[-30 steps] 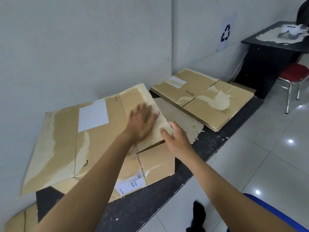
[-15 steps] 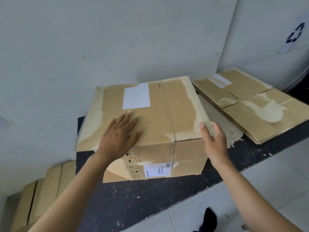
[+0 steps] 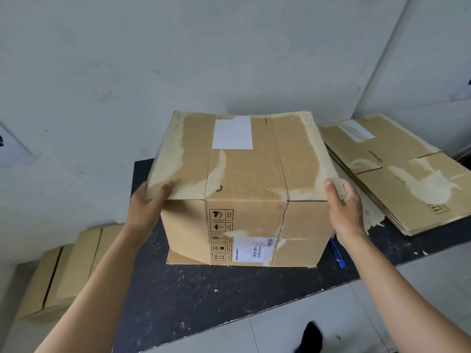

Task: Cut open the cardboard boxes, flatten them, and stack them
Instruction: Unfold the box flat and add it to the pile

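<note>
Head camera, the only view on offer, looked down at a cardboard box [image 3: 244, 189] standing upright on a dark, scuffed platform [image 3: 204, 289] set against a pale wall [image 3: 178, 52]. Its wide top flaps [image 3: 242, 159] were folded flat and overhung the body on both sides, so the box read as closed but not taped; I judged it was held that way to be steadied or turned before flattening. A white label [image 3: 232, 133] sat on top, and handling symbols and a barcode sticker [image 3: 252, 249] faced the person. The left hand [image 3: 146, 210] gripped the near left corner of the overhanging flap, thumb on top and fingers curled beneath the edge. The right hand [image 3: 346, 210] was half open at the near right corner, thumb laid on the flap's top, the palm and fingers alongside its edge; whether the fingertips hooked under it I could not tell. Neither hand carried a tool. A blue pen-like thing, perhaps the cutter [image 3: 337, 253], lay on the platform just beside the box's right lower edge. To the right, touching nothing of the box, a stack of flattened boxes [image 3: 397, 171] rested on the same platform, likely where this one belonged next. More uncut boxes [image 3: 68, 271] waited on the floor at left.
</note>
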